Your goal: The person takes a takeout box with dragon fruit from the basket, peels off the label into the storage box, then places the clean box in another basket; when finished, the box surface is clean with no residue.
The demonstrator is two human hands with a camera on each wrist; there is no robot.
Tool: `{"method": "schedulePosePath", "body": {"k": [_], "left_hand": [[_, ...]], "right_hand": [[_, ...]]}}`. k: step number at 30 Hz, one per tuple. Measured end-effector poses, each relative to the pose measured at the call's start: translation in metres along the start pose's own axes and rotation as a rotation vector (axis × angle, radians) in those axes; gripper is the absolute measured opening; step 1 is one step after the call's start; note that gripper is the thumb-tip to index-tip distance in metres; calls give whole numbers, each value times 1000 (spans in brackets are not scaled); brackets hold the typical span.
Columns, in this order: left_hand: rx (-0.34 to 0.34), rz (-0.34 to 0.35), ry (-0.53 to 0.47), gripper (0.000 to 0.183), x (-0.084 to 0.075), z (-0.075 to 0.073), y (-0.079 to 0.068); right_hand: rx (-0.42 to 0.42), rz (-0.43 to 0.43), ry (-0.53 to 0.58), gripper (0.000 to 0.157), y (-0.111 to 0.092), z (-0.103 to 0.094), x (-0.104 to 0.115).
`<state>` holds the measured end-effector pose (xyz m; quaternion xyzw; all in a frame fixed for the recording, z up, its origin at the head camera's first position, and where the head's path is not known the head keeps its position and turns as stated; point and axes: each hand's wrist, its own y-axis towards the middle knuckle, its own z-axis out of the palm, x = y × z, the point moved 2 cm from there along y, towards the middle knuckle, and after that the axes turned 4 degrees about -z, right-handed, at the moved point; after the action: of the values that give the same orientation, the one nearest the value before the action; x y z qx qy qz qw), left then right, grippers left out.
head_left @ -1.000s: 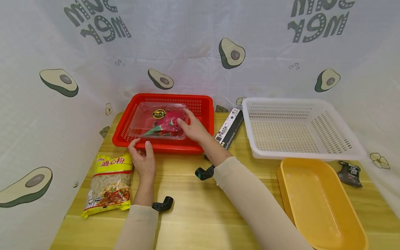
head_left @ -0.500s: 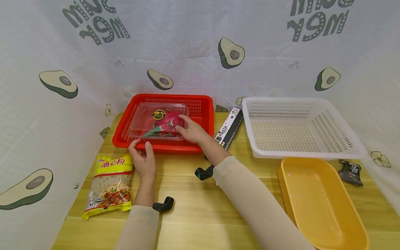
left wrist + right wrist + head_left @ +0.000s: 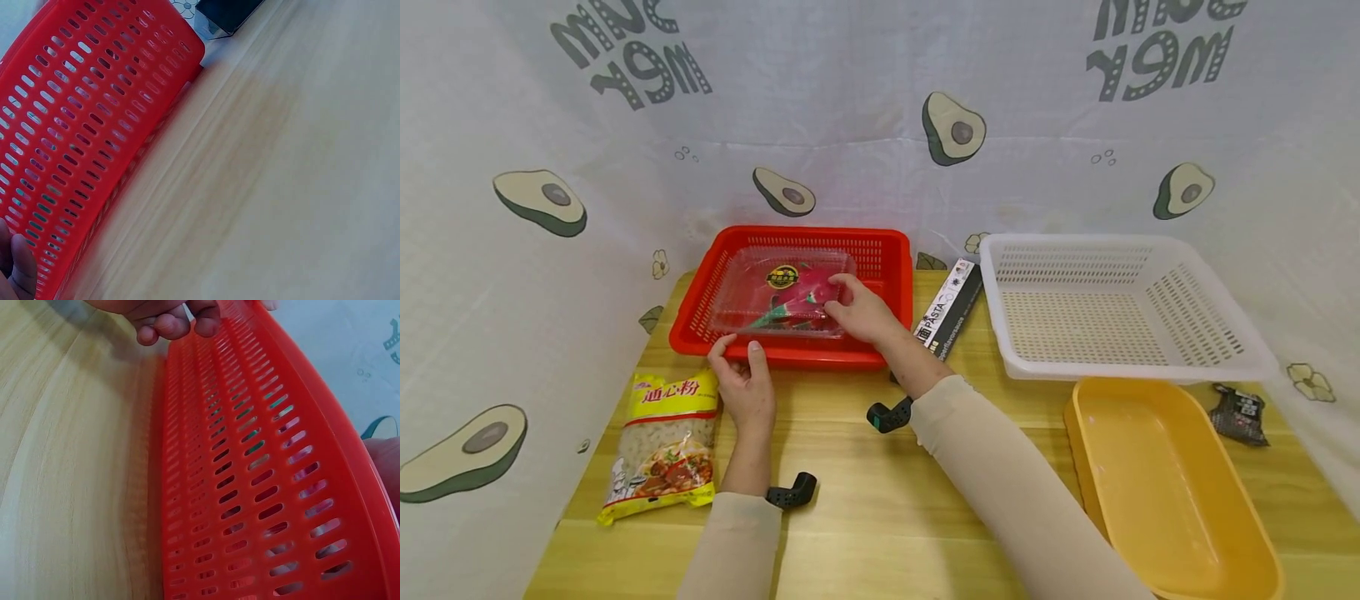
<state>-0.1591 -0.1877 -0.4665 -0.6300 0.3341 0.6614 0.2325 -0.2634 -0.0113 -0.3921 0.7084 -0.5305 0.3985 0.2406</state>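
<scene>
In the head view, a clear plastic clamshell box with a black and gold label lies in the red basket. Pink dragon fruit with green tips shows through its lid. My right hand reaches into the basket and grips the box at its right side, thumb and forefinger over the lid. My left hand holds the basket's front rim near the left corner. In the right wrist view, fingers of the left hand curl below that rim. The basket wall hides most of the box from both wrist cameras.
A yellow pasta bag lies left of the left hand. Right of the basket are a black-and-white pasta box and a white basket. A yellow tray and a small black packet sit farther right.
The right hand has come slightly down and toward the front along the box's right side. The clamshell box has shifted slightly right. The left hand stays at the basket rim.
</scene>
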Motion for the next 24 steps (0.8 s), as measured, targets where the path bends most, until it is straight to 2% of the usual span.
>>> {"method": "schedulePosePath", "body": {"k": [6,12,19,24], "left_hand": [[-18,20,-2,44,0,-1,1],[-9,-4,13,44,0,0,1],[-22,-39,50,44,-3,-1,0],[-10,-31,59,46,-4,0,-1]], "right_hand": [[-27,-28,40,41,-2,-2,1],[-80,-72,60,38,-5,-6,3],[-183,-136,46,34,-9,-8,8],[-264,-116,16,33,-18,-12,10]]}}
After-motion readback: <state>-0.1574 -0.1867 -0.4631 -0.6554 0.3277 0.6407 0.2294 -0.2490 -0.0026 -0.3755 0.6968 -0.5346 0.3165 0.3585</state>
